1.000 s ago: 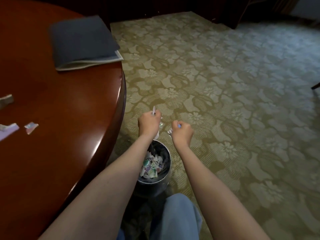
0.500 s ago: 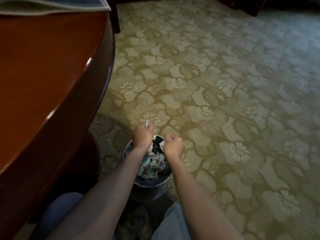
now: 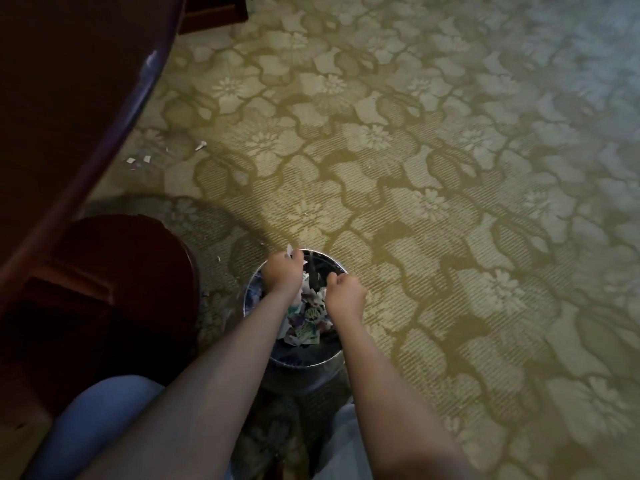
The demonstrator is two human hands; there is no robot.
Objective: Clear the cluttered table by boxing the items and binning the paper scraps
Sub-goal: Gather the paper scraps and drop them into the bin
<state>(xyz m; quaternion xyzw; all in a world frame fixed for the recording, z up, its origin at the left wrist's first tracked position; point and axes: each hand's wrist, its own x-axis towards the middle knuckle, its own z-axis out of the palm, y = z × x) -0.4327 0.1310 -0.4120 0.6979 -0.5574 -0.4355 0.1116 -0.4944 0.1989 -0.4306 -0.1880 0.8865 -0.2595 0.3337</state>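
Note:
A small round metal bin (image 3: 322, 363) stands on the carpet between my knees, holding several torn coloured paper scraps (image 3: 306, 320). My left hand (image 3: 281, 273) hovers over the bin's far left rim, fingers closed around a white paper scrap (image 3: 289, 251) that pokes out above the knuckles. My right hand (image 3: 346, 292) is a fist over the bin's right side; I cannot see whether anything is inside it.
The dark red round table's edge (image 3: 114, 133) curves down the left side, with its pedestal base (image 3: 114, 271) beside the bin. A few small paper bits (image 3: 138, 160) and another (image 3: 201, 145) lie on the patterned carpet (image 3: 450, 202). My blue-trousered knee (image 3: 100, 420) is at bottom left.
The view has tilted down from the tabletop to the floor. Both hands have lowered and drawn together over the bin, still closed.

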